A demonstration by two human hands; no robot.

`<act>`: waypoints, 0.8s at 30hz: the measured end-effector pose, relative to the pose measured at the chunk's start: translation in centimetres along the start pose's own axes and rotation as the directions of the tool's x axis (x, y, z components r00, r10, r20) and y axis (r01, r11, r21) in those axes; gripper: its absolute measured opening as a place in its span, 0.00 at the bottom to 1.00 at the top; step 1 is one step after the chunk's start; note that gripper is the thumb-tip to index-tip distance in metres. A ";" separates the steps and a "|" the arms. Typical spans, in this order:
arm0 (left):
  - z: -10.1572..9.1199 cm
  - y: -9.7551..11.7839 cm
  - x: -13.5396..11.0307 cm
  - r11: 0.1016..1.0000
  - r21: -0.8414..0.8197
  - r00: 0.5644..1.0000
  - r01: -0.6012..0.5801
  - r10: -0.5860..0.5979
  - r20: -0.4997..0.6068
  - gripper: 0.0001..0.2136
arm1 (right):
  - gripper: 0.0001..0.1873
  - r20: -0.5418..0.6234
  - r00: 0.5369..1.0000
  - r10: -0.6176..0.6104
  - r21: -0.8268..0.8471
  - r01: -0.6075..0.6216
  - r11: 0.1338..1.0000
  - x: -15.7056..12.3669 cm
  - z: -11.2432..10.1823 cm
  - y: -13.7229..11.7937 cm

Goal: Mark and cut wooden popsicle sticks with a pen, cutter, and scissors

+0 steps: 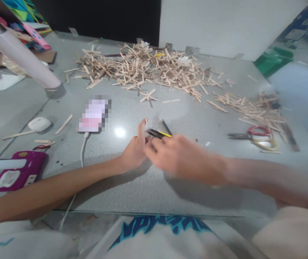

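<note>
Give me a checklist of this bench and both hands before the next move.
1. Black-and-yellow tool held in the right grip: ok.
2. Thin pale piece secure in the left grip: cannot tell; it stands at the fingers, the hold partly hidden.
3. Tool's tip well away from the left fingers: not ok; it points toward them, close by.
4. White cable free of the left forearm: not ok; it passes beneath.
5. Red-and-yellow-handled pliers apart from both hands: ok, lying off to the right.
6. Star of sticks apart from both hands: ok, lying beyond them.
</note>
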State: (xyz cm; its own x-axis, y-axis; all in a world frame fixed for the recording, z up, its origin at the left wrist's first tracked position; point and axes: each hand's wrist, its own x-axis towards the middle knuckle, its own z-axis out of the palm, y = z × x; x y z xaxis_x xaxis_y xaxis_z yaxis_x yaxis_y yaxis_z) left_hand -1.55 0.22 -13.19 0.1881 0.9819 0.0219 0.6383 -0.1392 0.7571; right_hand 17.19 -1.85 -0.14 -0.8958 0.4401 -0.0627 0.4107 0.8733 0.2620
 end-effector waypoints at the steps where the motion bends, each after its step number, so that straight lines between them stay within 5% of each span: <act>1: -0.1 0.0 0.1 1.000 -0.009 0.999 -0.025 0.025 0.024 0.39 | 0.18 0.027 0.999 0.022 -0.002 -0.022 1.000 0.0 1.3 0.7; 7: -0.1 -0.4 0.3 0.993 -0.068 0.992 -0.100 0.104 0.064 0.36 | 0.14 0.064 0.989 0.134 0.066 -0.138 0.988 -0.2 6.1 2.5; 17: 0.1 -0.9 0.5 0.999 0.035 0.996 -0.034 0.030 0.086 0.44 | 0.16 0.072 0.992 0.106 0.033 -0.108 0.994 0.8 2.8 0.7; 24: -0.2 -0.5 0.3 0.998 0.019 0.994 -0.054 0.052 0.095 0.40 | 0.15 0.076 0.974 0.215 0.115 -0.223 0.968 1.3 3.3 0.8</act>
State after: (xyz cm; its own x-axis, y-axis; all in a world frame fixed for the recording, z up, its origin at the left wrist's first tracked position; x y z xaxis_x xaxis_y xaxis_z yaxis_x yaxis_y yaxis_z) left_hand -1.99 0.60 -13.47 0.2908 0.9568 -0.0013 0.6414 -0.1940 0.7423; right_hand 16.94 0.14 -3.17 -0.7706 0.6325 -0.0778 0.6171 0.7711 0.1569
